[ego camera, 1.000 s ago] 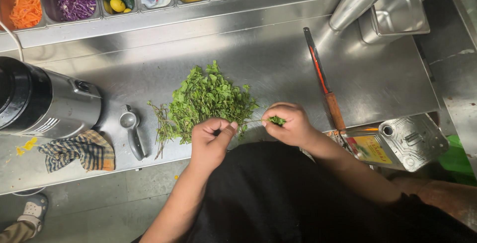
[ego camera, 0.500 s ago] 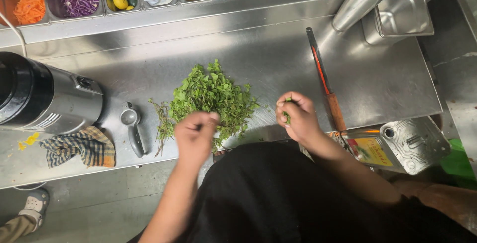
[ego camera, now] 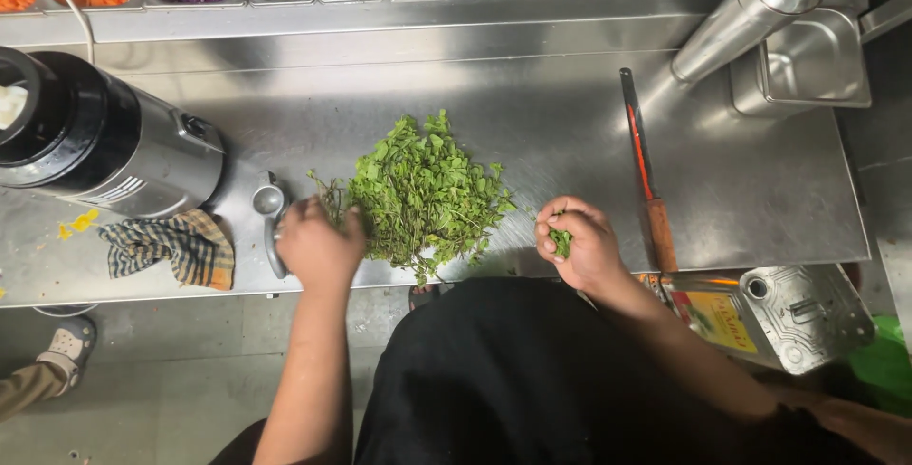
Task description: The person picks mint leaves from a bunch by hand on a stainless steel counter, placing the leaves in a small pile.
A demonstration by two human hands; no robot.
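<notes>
Gripping herb sprigs (ego camera: 561, 240) in closed right hand (ego camera: 578, 245) fingers; left hand (ego camera: 318, 242) fingers curled into herb pile (ego camera: 427, 194), ladle (ego camera: 270, 213) beside

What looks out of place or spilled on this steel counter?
A few yellow scraps lie loose on the counter beside the crumpled checked cloth. A long knife rests near the herb pile. Nothing looks damaged.
</notes>
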